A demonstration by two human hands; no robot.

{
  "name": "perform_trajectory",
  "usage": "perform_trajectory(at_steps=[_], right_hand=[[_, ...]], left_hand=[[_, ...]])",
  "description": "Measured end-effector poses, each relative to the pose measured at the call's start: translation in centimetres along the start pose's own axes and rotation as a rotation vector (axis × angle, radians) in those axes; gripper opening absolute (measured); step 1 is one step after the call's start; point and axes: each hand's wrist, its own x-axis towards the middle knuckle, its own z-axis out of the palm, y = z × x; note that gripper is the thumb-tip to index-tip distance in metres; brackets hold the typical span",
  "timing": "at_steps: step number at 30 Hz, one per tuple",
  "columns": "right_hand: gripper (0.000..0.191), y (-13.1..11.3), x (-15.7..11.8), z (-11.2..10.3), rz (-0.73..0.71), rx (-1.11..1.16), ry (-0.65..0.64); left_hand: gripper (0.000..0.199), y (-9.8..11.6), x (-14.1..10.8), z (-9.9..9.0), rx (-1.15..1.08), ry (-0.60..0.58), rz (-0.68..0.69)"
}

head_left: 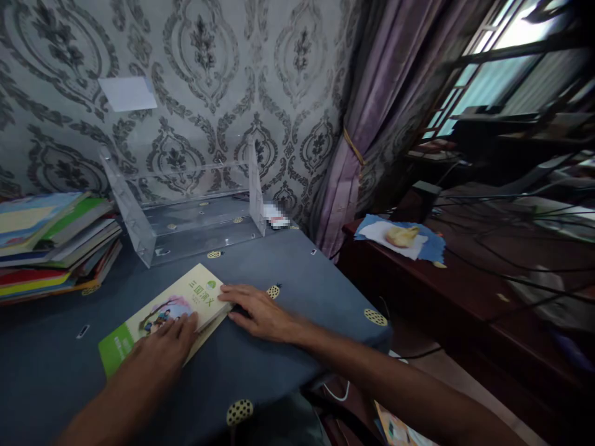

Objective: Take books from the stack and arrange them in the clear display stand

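A closed paperback book (179, 297) with a cream and green illustrated cover and green Chinese lettering lies at a slant on the table. My left hand (162, 344) rests on the lower part of its cover, palm down with fingers laid flat. At the book's right end, my right hand (255, 310) grips the corner, fingers over the cover's edge and thumb by the page side. Behind the book stands a clear acrylic rack (204, 238) with nothing on its shelves.
A stack of books (56, 248) sits at the left. The table (297, 266) wears a grey-blue cloth with pineapple prints. A purple curtain (353, 148) hangs behind its right corner. Across a gap, a dark red desk (465, 297) bears cables, a blue cloth (434, 248) and a yellowish item (402, 236).
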Motion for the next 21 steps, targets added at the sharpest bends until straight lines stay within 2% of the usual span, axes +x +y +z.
perform_trajectory(at_steps=[6, 8, 11, 14, 17, 21], right_hand=[[0.04, 0.1, 0.3, -0.3, 0.04, 0.012, 0.001], [0.038, 0.3, 0.5, -0.4, 0.032, -0.008, -0.017], [0.039, 0.9, 1.0, -0.7, -0.026, -0.057, -0.059], [0.042, 1.2, 1.4, -1.0, -0.073, -0.082, -0.078], [0.038, 1.1, 1.5, -1.2, -0.071, -0.063, -0.068], [0.04, 1.2, 1.3, -1.1, -0.104, -0.075, -0.059]], left_hand=[[0.066, -0.7, 0.6, -0.2, -0.046, -0.077, -0.025], [0.059, -0.6, 0.5, 0.0, -0.062, -0.089, -0.029], [0.047, -0.1, 0.1, 0.3, -0.061, -0.04, -0.019], [0.045, -0.1, 0.4, 0.2, -0.038, -0.012, -0.036], [0.048, -1.3, 1.9, 0.2, -0.09, -0.008, -0.074], [0.06, -3.4, 4.2, 0.6, -0.147, 0.106, -0.194]])
